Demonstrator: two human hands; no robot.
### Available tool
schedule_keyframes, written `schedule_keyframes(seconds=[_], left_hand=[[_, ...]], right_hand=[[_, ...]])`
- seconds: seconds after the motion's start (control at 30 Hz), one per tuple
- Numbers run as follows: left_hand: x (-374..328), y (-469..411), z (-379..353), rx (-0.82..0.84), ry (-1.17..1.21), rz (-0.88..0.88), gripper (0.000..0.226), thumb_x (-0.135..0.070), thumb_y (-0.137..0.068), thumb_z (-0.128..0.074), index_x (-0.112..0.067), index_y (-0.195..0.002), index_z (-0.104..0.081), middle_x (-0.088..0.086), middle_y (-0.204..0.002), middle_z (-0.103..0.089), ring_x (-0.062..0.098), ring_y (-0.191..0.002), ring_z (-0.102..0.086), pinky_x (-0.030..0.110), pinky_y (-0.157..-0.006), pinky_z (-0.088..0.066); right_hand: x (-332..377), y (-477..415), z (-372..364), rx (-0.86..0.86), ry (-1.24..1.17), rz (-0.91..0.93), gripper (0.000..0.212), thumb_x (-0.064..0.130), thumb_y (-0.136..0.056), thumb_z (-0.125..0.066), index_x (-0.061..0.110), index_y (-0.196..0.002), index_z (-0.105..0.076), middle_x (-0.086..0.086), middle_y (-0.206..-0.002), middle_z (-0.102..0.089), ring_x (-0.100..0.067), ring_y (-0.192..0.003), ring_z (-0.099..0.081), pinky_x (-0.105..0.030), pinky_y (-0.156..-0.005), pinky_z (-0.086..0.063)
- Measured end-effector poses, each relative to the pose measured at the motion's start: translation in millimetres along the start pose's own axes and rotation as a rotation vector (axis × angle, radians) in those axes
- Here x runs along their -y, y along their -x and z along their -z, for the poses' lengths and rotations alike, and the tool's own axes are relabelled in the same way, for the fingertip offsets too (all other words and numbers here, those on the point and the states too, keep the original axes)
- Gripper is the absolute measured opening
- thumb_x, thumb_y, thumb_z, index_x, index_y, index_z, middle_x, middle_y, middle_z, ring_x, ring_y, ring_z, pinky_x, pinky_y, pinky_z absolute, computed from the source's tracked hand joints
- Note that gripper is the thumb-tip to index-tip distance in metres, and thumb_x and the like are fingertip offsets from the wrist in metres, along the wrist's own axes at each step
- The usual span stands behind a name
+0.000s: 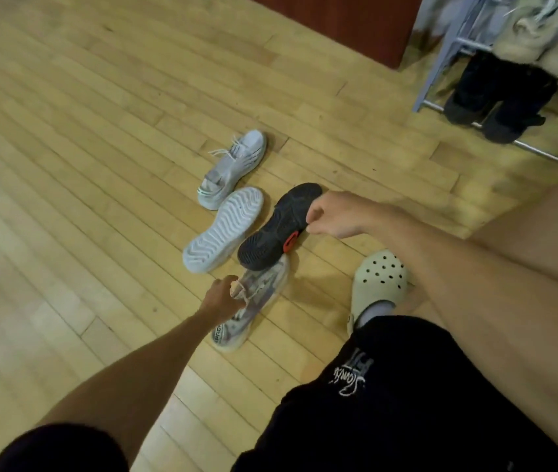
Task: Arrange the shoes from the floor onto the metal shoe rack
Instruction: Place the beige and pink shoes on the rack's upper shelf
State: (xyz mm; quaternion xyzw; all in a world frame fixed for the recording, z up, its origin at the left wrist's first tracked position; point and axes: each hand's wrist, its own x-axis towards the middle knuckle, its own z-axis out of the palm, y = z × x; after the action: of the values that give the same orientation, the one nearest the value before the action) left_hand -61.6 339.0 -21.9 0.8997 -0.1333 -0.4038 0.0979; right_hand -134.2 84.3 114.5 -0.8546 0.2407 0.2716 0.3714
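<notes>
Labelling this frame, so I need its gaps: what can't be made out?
Head view only.
1. Rack: cut off by top and right edges; its shoes blurred.
2. Black shoe: sole up, upper hidden beneath.
3. Left hand: fingers hidden behind its own back, at the marbled shoe.

Floor (100, 131): pale yellow wood strips running diagonally across the view, seams dark. Left edge paler (washed by light, source not seen). Top centre: red-brown panel (339, 18) standing on the floor. Right of it, blurred grey-white wall (436, 15).
</notes>
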Motion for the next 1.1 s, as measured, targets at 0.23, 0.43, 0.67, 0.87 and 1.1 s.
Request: schedule_keyframes(seconds=[0.23,0.43,0.67,0.87,1.1], left_hand=[[52.2,-3.3,-41.2,0.077,0.083,0.227,0.064,-0.028,-0.079,-0.066,-0.014,-0.137,-0.042,0.015,-0.134,-0.043,0.035,-0.115,-0.050,0.047,-0.097,-0.048],[45.8,5.3,-45.0,-0.007,0.301,0.298,0.048,-0.012,-0.077,-0.068,-0.012,-0.123,-0.052,0.012,-0.116,-0.057,0.029,-0.099,-0.058,0.041,-0.084,-0.055],[33.8,34.7,-10.5,0.151,0.515,0.318,0.038,-0.015,-0.083,-0.070,-0.007,-0.118,-0.055,0.007,-0.106,-0.053,0.027,-0.100,-0.054,0.040,-0.074,-0.057],[29.8,57.7,36.3,0.111,0.392,0.338,0.035,-0.021,-0.082,-0.072,0.001,-0.106,-0.061,0.013,-0.100,-0.059,0.027,-0.090,-0.057,0.039,-0.068,-0.057],[56.4,101.4,91.2,0.057,0.315,0.437,0.030,-0.014,-0.086,-0.068,0.003,-0.109,-0.058,0.021,-0.116,-0.060,0.038,-0.101,-0.061,0.046,-0.076,-0.057]], right_hand=[[13.5,-11.6,-7.1,0.082,0.185,0.093,0.032,0.028,-0.093,-0.056,0.010,-0.117,-0.068,-0.016,-0.121,-0.067,-0.034,-0.111,-0.063,-0.044,-0.097,-0.051],[18.3,-9.4,-12.9,0.142,0.294,0.101,0.036,0.031,-0.093,-0.056,0.011,-0.122,-0.065,-0.011,-0.123,-0.066,-0.028,-0.110,-0.062,-0.038,-0.096,-0.050],[20.2,-1.8,-14.8,0.158,0.315,0.103,0.038,0.028,-0.093,-0.056,0.017,-0.129,-0.059,-0.010,-0.109,-0.070,-0.027,-0.099,-0.068,-0.040,-0.091,-0.055],[30.1,3.6,-21.9,0.169,0.333,0.142,0.038,0.028,-0.095,-0.055,0.017,-0.131,-0.057,-0.010,-0.112,-0.068,-0.021,-0.096,-0.068,-0.034,-0.085,-0.054],[37.2,11.6,-23.4,0.181,0.331,0.188,0.038,0.027,-0.095,-0.055,0.018,-0.132,-0.056,-0.010,-0.113,-0.068,-0.024,-0.099,-0.067,-0.038,-0.089,-0.054]])
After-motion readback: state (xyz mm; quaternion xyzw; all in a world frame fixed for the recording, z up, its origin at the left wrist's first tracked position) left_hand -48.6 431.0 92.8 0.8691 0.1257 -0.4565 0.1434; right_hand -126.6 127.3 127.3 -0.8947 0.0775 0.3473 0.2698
